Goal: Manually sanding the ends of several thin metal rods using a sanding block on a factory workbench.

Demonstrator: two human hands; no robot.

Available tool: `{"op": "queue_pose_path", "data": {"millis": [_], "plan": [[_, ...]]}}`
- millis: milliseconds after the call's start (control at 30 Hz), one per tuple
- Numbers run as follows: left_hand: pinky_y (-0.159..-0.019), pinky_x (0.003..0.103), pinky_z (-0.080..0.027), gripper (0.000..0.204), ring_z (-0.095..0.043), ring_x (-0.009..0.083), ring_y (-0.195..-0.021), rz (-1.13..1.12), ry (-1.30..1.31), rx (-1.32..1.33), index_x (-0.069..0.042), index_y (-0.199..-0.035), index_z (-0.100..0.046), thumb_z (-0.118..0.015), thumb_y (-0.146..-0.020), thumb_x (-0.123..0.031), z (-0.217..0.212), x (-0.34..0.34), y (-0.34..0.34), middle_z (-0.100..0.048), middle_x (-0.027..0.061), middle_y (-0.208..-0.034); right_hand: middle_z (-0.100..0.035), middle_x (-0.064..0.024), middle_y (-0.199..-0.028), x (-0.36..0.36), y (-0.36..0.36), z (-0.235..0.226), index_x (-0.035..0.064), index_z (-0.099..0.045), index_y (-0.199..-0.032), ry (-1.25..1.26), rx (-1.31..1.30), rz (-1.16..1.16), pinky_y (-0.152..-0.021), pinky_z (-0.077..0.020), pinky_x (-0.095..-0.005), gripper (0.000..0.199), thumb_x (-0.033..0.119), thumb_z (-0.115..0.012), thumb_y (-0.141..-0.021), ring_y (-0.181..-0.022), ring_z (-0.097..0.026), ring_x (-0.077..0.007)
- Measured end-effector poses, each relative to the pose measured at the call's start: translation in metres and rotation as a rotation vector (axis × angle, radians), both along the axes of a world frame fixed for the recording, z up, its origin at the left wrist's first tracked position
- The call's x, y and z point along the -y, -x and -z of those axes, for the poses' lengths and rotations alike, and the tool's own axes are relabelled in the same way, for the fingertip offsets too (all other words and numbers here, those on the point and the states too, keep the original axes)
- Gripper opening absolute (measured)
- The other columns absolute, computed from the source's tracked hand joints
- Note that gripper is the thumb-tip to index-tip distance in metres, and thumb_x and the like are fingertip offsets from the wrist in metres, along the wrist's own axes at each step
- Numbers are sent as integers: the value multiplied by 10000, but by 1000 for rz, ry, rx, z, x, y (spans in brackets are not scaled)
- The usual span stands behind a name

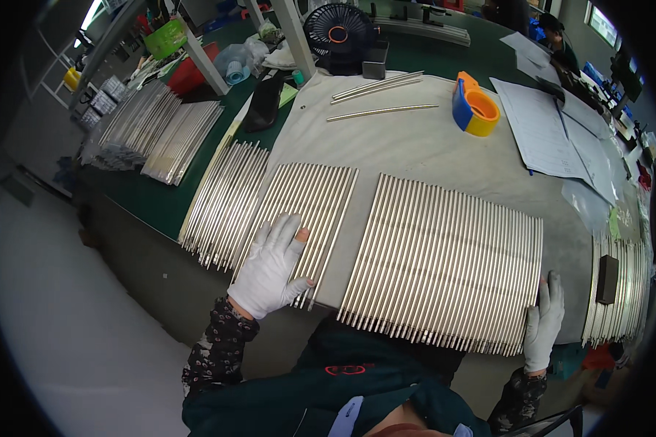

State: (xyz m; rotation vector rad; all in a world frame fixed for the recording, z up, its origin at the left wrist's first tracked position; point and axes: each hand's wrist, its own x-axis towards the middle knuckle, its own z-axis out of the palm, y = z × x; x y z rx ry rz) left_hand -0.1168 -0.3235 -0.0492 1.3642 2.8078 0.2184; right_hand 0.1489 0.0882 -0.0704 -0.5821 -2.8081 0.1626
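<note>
My left hand (268, 268), in a white glove with two bare fingertips, lies flat with spread fingers on a narrow row of shiny metal rods (315, 191). Its thumb rests near the row's lower right corner. A wider row of similar rods (444, 262) lies side by side in front of me, their near ends overhanging the table edge. My right hand (545, 324), also gloved, is against the right side of this wide row, fingers stretched out. A gap of bare cloth separates the two rows. Another batch of rods (229, 193) lies left of the narrow row.
Several loose rods (383, 112) lie farther back on the grey cloth, near an orange and blue tape dispenser (475, 105). Papers (539, 127) and a dark block (607, 280) on more rods are at right. Left are a black phone (264, 100) and bagged rods (182, 138); a fan (339, 36) stands behind.
</note>
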Motion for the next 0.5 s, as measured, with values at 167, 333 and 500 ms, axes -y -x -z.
{"op": "queue_pose_path", "data": {"millis": [167,333,500], "plan": [[-1127,516,-127,887,-203,417,-1378,0,-1,-22,-5,-1423,-260,-314,-864,-692,3,-16,-7,-240,254,-1471,-356,-184,-1453,-5,-6,3,34,-415,-1368,-4,-9,6,-1094,-235,-473,546,403,-328,-974,-1342,-315,-383],[-1125,525,-125,929,-211,436,-1371,102,-4,34,-26,-1442,-220,-258,-850,-740,1,-41,-25,-240,272,-1464,-355,-186,-1453,-5,-7,5,24,-428,-1361,3,-2,32,-1097,-230,-472,565,421,-318,-973,-1342,-313,-384],[-1112,549,-136,889,-214,433,-1375,186,-240,94,-111,-1496,-131,-274,-866,-723,-4,-31,-33,-233,255,-1476,-359,-202,-1443,-5,-5,6,12,-426,-1356,28,-1,17,-1091,-241,-477,574,424,-320,-971,-1333,-320,-399]]}}
